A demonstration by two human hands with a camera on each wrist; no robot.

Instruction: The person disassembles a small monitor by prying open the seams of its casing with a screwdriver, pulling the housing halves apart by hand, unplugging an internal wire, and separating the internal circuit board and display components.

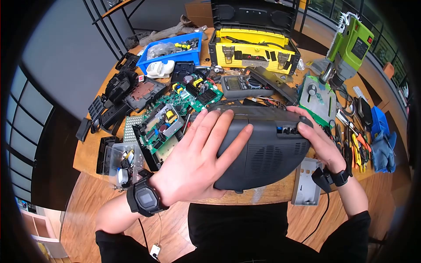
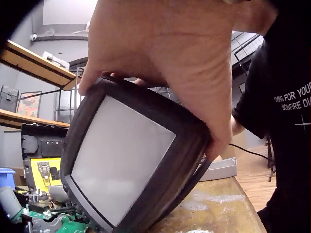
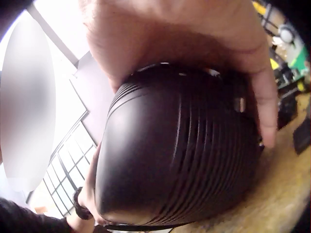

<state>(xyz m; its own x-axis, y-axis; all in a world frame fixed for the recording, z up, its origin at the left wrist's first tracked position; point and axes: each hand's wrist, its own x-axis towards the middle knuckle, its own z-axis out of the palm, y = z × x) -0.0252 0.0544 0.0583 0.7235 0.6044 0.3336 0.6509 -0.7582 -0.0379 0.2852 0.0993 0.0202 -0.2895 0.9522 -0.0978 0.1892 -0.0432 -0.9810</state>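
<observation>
Between both hands is a black plastic portable TV [image 1: 276,140], tilted above the table's front edge. Its vented back and a row of small sockets [image 1: 287,130] face up in the head view. My left hand [image 1: 188,158] spans the left end, fingers spread over the casing. In the left wrist view the thumb and fingers grip opposite edges, beside a grey screen [image 2: 124,155] in a black frame. The right hand [image 1: 322,138] holds the other end, thumb near the sockets and fingers over the far edge. Ribbed casing [image 3: 194,145] fills the right wrist view.
Circuit boards [image 1: 197,94] and black plastic parts crowd the left and middle of the wooden table [image 1: 90,155]. Behind are a multimeter [image 1: 245,85], a blue bin [image 1: 169,50] and a yellow toolbox [image 1: 256,52]. A green drill press [image 1: 351,48] and pliers [image 1: 359,149] stand at right.
</observation>
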